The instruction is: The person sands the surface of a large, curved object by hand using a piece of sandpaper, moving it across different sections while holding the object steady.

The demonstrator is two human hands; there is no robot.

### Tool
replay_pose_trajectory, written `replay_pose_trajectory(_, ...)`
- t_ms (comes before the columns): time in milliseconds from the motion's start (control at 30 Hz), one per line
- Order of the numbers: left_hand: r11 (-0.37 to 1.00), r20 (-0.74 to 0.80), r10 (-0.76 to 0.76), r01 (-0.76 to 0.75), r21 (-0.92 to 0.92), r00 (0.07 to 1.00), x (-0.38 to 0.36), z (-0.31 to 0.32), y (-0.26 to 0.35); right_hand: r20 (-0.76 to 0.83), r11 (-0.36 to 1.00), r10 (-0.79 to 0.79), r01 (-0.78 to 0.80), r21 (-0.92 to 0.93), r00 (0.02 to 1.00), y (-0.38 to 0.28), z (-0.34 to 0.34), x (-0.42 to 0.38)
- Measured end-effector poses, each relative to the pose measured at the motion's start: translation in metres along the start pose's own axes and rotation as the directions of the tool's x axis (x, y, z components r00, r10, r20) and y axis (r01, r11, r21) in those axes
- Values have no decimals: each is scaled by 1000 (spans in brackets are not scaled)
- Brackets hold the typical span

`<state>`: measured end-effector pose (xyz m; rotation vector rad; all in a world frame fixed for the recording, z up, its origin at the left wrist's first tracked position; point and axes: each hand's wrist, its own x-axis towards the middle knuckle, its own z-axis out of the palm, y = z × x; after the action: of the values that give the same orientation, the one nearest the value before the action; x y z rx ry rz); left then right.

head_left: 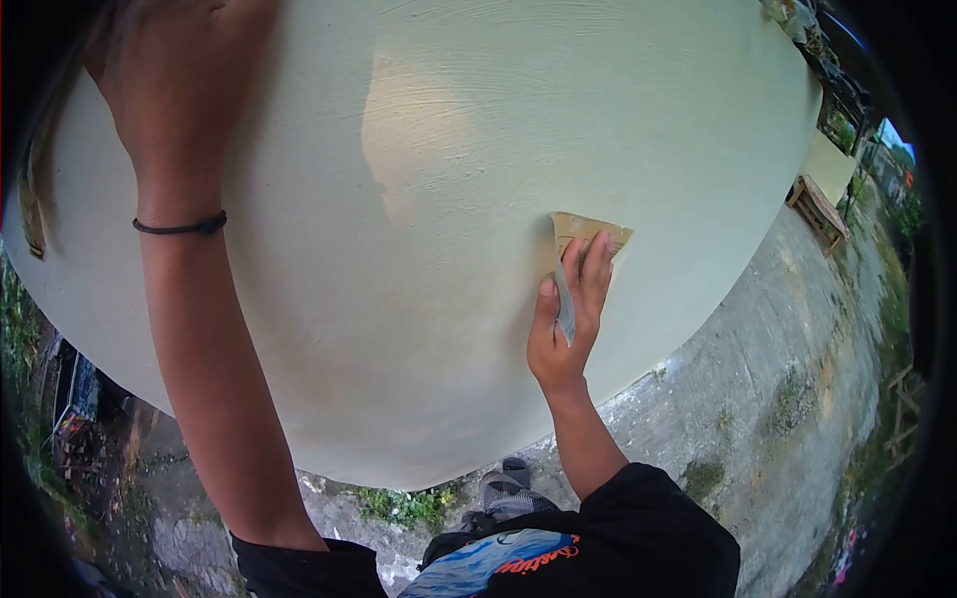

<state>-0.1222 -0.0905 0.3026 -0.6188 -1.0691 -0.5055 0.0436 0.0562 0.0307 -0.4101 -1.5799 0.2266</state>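
A large cream-coloured panel (449, 299) fills most of the view, with brush-like streaks and small bumps on its upper part. My right hand (573, 309) presses a folded piece of sandpaper (588, 227) against the panel, right of its middle. The sheet's tan side faces up, and a grey part shows between thumb and fingers. My left hand (184, 60) is at the top left, over the panel; its fingers are cut off or hidden in shadow, so what it holds cannot be seen. A dark cord circles the left wrist.
Worn concrete ground (718, 399) shows below and right of the panel. A small wooden bench (819, 214) stands at the right. Green weeds (404, 506) grow under the panel's lower edge, near a shoe (503, 483). A strip (32, 214) hangs at the far left.
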Motion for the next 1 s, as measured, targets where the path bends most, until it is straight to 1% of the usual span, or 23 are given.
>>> replay_pose_trajectory(33,999,-13,19,-19,32,1000,0,2,-1,74,998,-21,25,-54,997,1,1,-8)
replay_pose_trajectory(67,1000,-59,12,-12,-5,998,-1,3,1,73,999,-8,12,-52,997,1,2,2)
replay_pose_trajectory(133,998,-83,7,-11,-57,997,-3,4,8,-89,993,-99,93,-72,991,6,-3,40)
replay_pose_trajectory(167,977,-30,-53,45,-210,998,0,0,14,-84,994,-89,83,-75,992,4,-2,54)
replay_pose_trajectory(233,946,-29,17,-25,-323,999,-1,-7,16,-217,990,2,28,137,976,-2,-2,72)
replay_pose_trajectory(267,924,-29,51,-58,-378,998,-1,-11,17,-214,991,8,22,136,977,-5,-4,68)
replay_pose_trajectory(300,918,-42,62,-74,-390,997,0,-10,16,-127,986,-11,32,162,992,-10,-9,60)
replay_pose_trajectory(333,924,-48,74,-86,-373,996,0,-9,15,-40,980,-37,44,192,999,-15,-14,52)
replay_pose_trajectory(400,940,-54,101,-113,-323,993,2,-8,12,23,965,-39,32,261,999,-20,-22,31)
replay_pose_trajectory(433,944,-48,114,-123,-306,992,1,-6,11,41,876,74,-84,475,996,-25,-25,22)
replay_pose_trajectory(467,946,-42,123,-130,-298,992,2,-6,9,84,729,183,-193,657,980,-31,-27,17)
replay_pose_trajectory(500,948,-38,131,-136,-288,991,3,-5,8,124,601,277,-272,752,953,-35,-35,16)
replay_pose_trajectory(533,947,-32,139,-142,-288,990,4,-5,7,126,601,288,-281,748,950,-35,-39,17)
replay_pose_trajectory(600,948,-22,156,-156,-277,988,6,-2,3,225,323,312,-326,889,923,-31,-45,21)
replay_pose_trajectory(633,949,-16,162,-160,-272,987,7,-1,1,272,200,328,-348,916,904,-33,-47,22)
replay_pose_trajectory(667,949,-8,172,-168,-269,985,6,-1,-1,267,208,333,-347,915,904,-33,-51,22)
replay_pose_trajectory(733,951,3,189,-182,-251,982,8,-1,-5,390,19,375,-428,904,841,-35,-58,20)
replay_pose_trajectory(767,950,9,202,-194,-245,979,8,-1,-8,387,22,376,-425,905,842,-35,-62,18)
replay_pose_trajectory(833,950,19,221,-211,-231,975,8,0,-12,434,-62,561,-487,871,705,-33,-68,11)
replay_pose_trajectory(900,948,40,236,-221,-230,971,8,0,-15,439,-56,583,-505,861,683,-33,-73,9)
replay_pose_trajectory(933,937,107,191,-148,-316,976,10,1,-16,444,-53,603,-522,851,662,-33,-75,8)
replay_pose_trajectory(967,936,105,192,-150,-317,976,10,2,-15,442,-53,604,-520,853,663,-34,-74,7)
replay_pose_trajectory(1000,945,94,199,-166,-281,975,9,2,-15,386,-10,613,-482,876,689,-34,-71,7)
